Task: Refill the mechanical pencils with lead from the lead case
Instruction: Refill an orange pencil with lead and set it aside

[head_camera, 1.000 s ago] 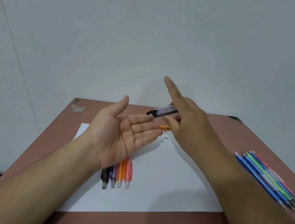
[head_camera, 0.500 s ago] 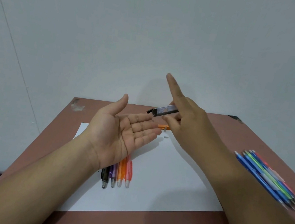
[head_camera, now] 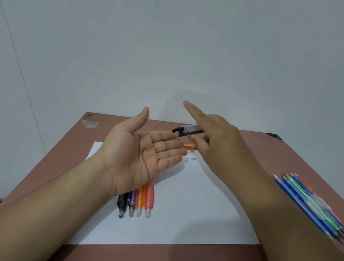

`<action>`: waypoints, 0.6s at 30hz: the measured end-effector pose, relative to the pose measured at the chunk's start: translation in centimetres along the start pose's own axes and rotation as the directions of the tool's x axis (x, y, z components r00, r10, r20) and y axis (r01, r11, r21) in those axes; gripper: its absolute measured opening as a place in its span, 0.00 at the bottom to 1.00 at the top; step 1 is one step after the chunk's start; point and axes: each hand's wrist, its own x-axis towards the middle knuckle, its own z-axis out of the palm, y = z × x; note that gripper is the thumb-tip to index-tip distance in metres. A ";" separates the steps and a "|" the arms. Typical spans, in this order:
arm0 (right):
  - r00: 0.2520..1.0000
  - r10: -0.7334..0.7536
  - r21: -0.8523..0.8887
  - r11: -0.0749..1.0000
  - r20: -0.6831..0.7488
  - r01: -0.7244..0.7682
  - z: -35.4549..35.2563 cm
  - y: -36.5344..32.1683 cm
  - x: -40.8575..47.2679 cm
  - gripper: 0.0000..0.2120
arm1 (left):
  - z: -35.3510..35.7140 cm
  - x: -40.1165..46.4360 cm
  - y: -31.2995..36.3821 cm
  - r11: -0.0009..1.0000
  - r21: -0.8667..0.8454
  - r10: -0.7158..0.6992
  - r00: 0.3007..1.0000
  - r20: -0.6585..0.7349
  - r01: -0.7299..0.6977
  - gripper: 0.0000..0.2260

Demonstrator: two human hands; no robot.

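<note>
The person's two forearms come into the head view from the bottom edge, and both are bare up to that edge, with no sleeve on them. The left hand (head_camera: 141, 154) wears no ring, no glove and no watch or band at the wrist. The right hand (head_camera: 216, 141) is bare in the same way, and its short nails carry no colour.

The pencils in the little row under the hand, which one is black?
The black pencil is at the left end of the row. Its neighbours run purple, orange, then pinkish red.
</note>
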 end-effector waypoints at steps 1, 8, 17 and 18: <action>1.000 0.015 -0.019 1.000 0.008 -0.015 -0.3 -0.1 0.0 0.35 | 0.1 0.0 0.0 1.000 -0.002 0.002 1.000 -0.003 -0.002 0.37; 0.998 0.063 0.023 0.998 0.011 -0.063 -0.7 -0.4 0.0 0.34 | 0.4 -0.2 -0.1 1.000 0.011 0.001 1.000 -0.002 -0.001 0.34; 0.996 -0.085 -0.014 0.996 -0.040 0.084 0.0 0.4 0.1 0.19 | 0.4 -0.3 -0.1 1.000 0.006 -0.006 1.000 0.018 0.006 0.35; 0.996 -0.084 -0.010 0.996 -0.041 0.084 0.1 0.3 0.1 0.20 | 0.4 -0.3 -0.1 1.000 0.003 -0.005 1.000 0.017 0.005 0.35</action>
